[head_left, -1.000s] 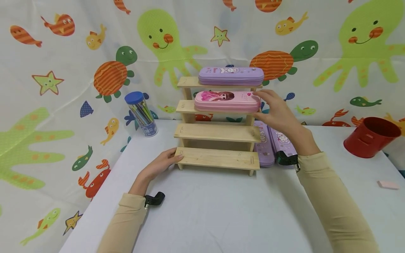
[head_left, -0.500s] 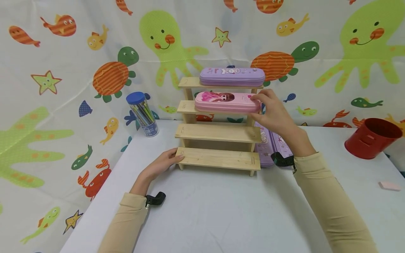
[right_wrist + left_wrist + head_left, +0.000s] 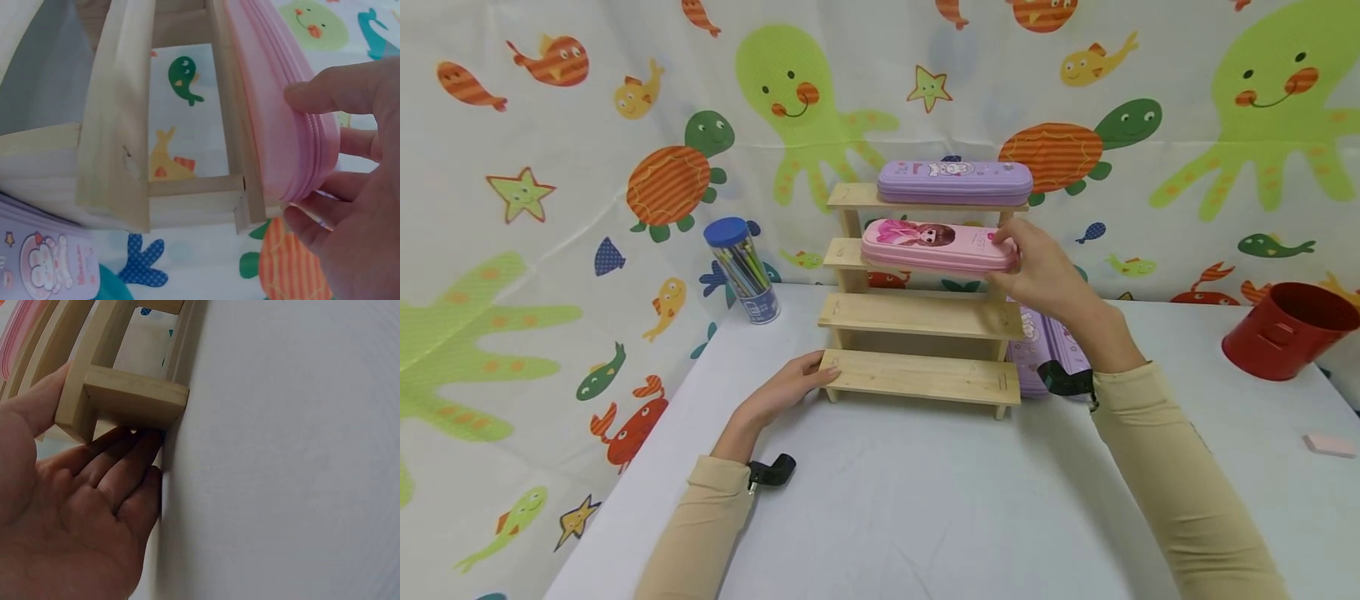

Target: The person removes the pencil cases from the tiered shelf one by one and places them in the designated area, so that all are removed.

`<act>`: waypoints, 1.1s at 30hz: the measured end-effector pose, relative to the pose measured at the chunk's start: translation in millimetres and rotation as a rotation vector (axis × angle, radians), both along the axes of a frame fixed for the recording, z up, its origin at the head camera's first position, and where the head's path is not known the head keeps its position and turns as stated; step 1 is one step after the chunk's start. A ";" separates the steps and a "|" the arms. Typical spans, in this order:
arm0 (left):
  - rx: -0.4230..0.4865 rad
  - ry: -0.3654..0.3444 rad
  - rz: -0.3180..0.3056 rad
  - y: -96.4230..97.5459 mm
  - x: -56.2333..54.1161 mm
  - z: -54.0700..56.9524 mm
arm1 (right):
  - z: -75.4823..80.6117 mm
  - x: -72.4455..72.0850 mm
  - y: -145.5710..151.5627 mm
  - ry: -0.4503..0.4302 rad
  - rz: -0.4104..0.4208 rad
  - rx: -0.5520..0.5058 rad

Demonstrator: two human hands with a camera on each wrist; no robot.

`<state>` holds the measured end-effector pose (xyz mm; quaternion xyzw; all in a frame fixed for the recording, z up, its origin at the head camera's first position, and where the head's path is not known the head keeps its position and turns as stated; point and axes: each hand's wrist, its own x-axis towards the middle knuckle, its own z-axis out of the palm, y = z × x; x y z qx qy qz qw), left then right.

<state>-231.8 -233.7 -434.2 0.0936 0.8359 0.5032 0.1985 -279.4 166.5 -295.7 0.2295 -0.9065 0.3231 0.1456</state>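
Note:
A pink pencil case (image 3: 940, 247) with a printed doll lies along the second tier from the top of a four-tier wooden shelf (image 3: 919, 315). My right hand (image 3: 1045, 267) grips its right end. In the right wrist view the thumb presses the zipped side of the pink pencil case (image 3: 275, 100), and the other fingers reach round its far side. At the left end of the bottom tier, my left hand (image 3: 784, 388) holds the shelf. The left wrist view has its thumb on the board and its fingers by the leg (image 3: 134, 394). A purple pencil case (image 3: 955, 182) occupies the top tier.
Purple pencil cases (image 3: 1028, 350) lie on the white table behind the shelf's right side, partly hidden by my right arm. A blue-lidded tub of pencils (image 3: 745, 271) stands left. A red bucket (image 3: 1288, 332) and a pale pink block (image 3: 1330, 445) are at right.
My right hand has closed in on the pink pencil case's right end. The case has shifted slightly left, its right end now lower and nearer. My left hand keeps its place.

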 end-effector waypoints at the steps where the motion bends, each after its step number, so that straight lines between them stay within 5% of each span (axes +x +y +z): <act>1: -0.003 -0.001 0.002 0.1 0.1 -0.1 | 0.4 -0.5 -0.2 -0.011 0.002 0.002; 24: -0.005 -0.001 0.006 1.0 0.2 1.5 | 11.3 5.8 -0.5 -0.182 -0.025 0.079; 33: 0.003 0.005 0.001 1.2 1.2 1.0 | 7.2 8.8 -2.4 -0.182 -0.035 0.058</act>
